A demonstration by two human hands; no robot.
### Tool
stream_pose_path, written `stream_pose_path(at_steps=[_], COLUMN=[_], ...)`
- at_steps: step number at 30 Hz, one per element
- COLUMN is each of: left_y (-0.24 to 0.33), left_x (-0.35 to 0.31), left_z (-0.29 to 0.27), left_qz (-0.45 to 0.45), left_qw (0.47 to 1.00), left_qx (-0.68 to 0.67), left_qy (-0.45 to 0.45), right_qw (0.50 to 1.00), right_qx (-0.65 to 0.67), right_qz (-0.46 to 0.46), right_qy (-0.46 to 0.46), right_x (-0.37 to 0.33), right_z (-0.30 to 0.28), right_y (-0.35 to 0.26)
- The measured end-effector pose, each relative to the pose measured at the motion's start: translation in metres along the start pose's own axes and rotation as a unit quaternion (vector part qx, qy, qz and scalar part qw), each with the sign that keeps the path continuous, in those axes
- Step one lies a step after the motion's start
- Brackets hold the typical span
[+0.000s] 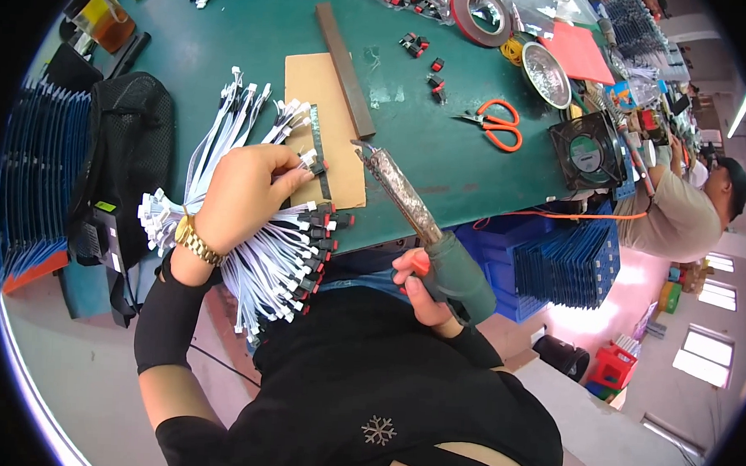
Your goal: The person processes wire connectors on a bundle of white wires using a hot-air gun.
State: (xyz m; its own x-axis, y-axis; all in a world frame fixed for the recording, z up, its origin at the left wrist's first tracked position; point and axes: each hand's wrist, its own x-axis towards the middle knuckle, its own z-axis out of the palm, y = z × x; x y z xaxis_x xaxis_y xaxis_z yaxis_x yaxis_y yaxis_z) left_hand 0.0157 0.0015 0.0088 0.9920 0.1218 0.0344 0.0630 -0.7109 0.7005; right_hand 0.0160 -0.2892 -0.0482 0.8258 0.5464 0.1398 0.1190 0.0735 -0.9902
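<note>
My left hand (244, 184), with a gold watch at the wrist, pinches a small black rocker switch (318, 166) that has a white cable end at it. The switch is over a cardboard sheet (347, 161). My right hand (420, 292) grips a green soldering gun (462, 278), its fingers partly hidden behind the body. Its dark tip points up and left, apart from the switch, near the end of a brown bar (344, 78). Below my left hand lies a thick bundle of white cables (259, 270) with black and red switches (321, 231) on their ends. More white cables (219, 135) lie beyond that hand.
Orange-handled scissors (501, 126), a metal dish (546, 74), loose switches (436, 84) and a tape roll (481, 17) are on the green table (232, 27). A black fan (589, 151) stands at its right edge. A black mesh bag (128, 131) is left. Another person (682, 209) sits right.
</note>
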Motion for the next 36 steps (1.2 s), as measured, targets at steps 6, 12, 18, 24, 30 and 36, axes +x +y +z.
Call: stream_pose_path(at_steps=[6, 12, 18, 24, 30, 36], left_y=[0.005, 0.005, 0.007, 0.010, 0.003, -0.003], left_x=[0.006, 0.005, 0.001, 0.000, 0.005, 0.004], left_z=[0.004, 0.010, 0.010, 0.012, 0.009, 0.006], left_qz=[-0.035, -0.025, -0.026, -0.036, -0.049, -0.101], left_qw=[0.999, 1.000, 0.999, 0.999, 0.998, 0.988], left_qx=[-0.021, -0.012, 0.010, 0.018, -0.018, -0.101], left_qy=[-0.023, 0.002, -0.015, 0.013, -0.038, -0.061], right_qw=[1.000, 1.000, 0.998, 0.998, 0.999, 0.999], right_qx=[-0.012, 0.002, -0.062, -0.049, -0.026, -0.031], right_qz=[0.026, 0.001, -0.001, 0.021, -0.025, -0.019], right_qy=[0.001, 0.030, -0.003, -0.020, -0.023, -0.027], right_x=[0.001, -0.003, -0.007, -0.004, -0.009, -0.011], right_z=[0.001, 0.000, -0.012, -0.013, -0.014, -0.015], right_y=[-0.007, 0.001, -0.001, -0.009, 0.003, 0.003])
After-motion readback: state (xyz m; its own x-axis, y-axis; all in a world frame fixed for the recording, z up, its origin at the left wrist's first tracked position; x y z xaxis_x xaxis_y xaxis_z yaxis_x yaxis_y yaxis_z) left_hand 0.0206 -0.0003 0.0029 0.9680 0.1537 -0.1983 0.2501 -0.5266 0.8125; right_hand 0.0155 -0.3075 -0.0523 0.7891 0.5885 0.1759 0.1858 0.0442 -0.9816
